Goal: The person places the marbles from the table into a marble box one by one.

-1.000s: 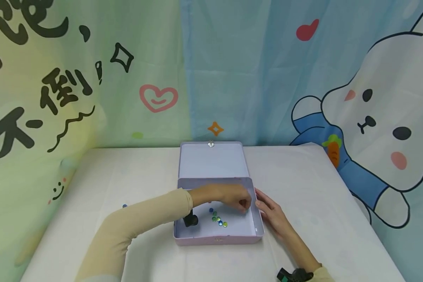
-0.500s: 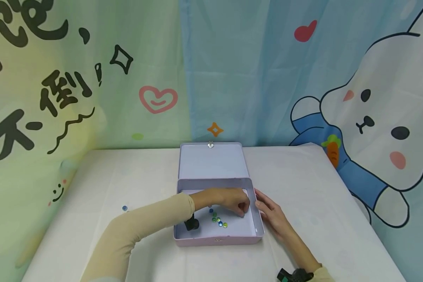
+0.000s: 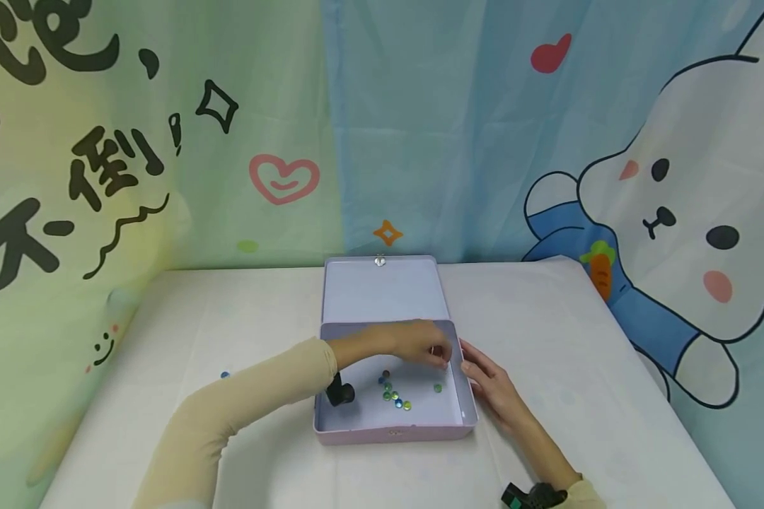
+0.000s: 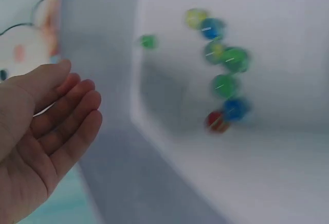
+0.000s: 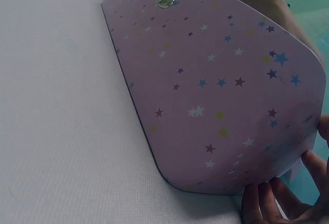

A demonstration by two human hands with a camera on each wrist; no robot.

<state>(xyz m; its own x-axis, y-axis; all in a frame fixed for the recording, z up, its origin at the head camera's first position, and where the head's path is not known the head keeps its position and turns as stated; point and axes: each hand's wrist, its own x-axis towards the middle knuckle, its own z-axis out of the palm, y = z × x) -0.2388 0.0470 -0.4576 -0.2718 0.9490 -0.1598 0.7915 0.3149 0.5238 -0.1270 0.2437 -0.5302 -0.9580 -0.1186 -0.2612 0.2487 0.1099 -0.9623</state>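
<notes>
A lilac metal box (image 3: 356, 417) stands with its lid (image 3: 385, 288) folded back. Over the right part of the box hovers my left hand (image 3: 420, 343), fingers loosely bent; in the left wrist view no object shows in the hand (image 4: 51, 136). A green marble (image 3: 437, 388) lies alone on the box floor, in front of that hand. Several green, blue and yellow marbles (image 4: 224, 86) form a line nearer the middle, with a red one (image 4: 217, 122) at its end. My right hand (image 3: 493, 389) rests its fingers against the box's right outer wall; the right wrist view shows fingertips (image 5: 250, 203) at the corner.
A blue marble (image 3: 225, 374) sits on the white tablecloth (image 3: 255, 304), left of the box and partly behind the left sleeve (image 3: 255, 392). The box's outside carries small printed stars (image 5: 221, 82). A printed curtain (image 3: 401, 127) hangs behind the table.
My left hand dipped toward the box floor, then rose and moved back. The lone green marble now shows where the hand was. The right hand stays against the box.
</notes>
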